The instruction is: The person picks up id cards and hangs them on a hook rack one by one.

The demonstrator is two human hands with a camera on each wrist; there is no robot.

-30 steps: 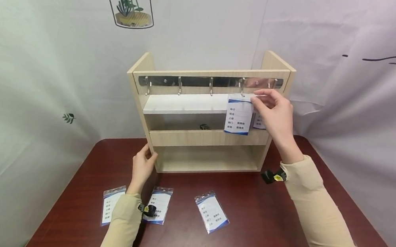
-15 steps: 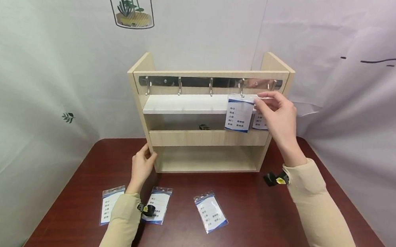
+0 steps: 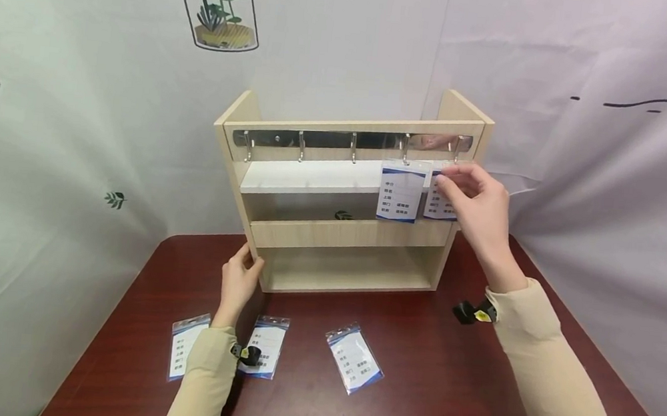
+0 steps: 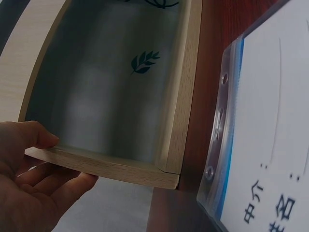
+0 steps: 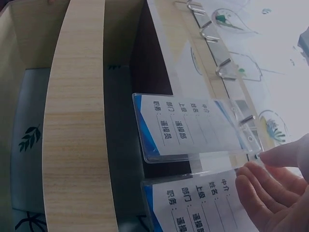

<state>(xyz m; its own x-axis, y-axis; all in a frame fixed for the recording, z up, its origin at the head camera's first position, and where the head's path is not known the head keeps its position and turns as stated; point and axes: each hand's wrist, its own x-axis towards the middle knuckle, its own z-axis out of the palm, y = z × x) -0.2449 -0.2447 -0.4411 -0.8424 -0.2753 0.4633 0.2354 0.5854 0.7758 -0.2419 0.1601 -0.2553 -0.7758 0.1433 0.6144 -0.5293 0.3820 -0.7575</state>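
Note:
My left hand (image 3: 240, 281) grips the lower left side panel of the small wooden shelf (image 3: 349, 236); in the left wrist view the thumb lies on one side of the board and the fingers on the other. A blue-and-white ID badge (image 3: 400, 193) in a clear sleeve hangs from the fourth hook (image 3: 406, 149). Beside it, a second ID badge (image 3: 439, 205) hangs at the right end, partly behind my right hand (image 3: 478, 212). That hand's fingers are loosely bent with nothing seen between them, close to the badges' upper edges (image 5: 248, 137).
Three more ID badges lie on the dark red table: one at the left (image 3: 184, 348), one by the left wrist (image 3: 272, 343), one near the middle (image 3: 353, 360). Several metal hooks (image 3: 301, 146) line the shelf's top rail. A printed white curtain (image 3: 349, 42) stands behind.
My right hand has let go of the badge on the fourth hook and moved right and slightly down, in front of the end badge. The left hand stays on the shelf side.

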